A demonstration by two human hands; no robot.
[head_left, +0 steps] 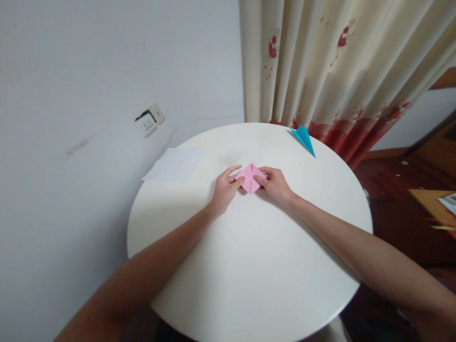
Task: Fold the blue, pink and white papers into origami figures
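Left hand (225, 186) and right hand (274, 184) are pinched narrowly on the pink paper (250, 178), gripped from 9 and 3 o'clock just past the table's (249, 266) middle toward 12 o'clock, where the crease is judged best made with edges kept aligned and pressed flat.

Lit softly and evenly — brightest across the far side of the white table (199, 199). Threw only faint shadows beneath the forearms (171, 251). Bowed heavily toward the edges — looked sharp around the pink paper (250, 178).
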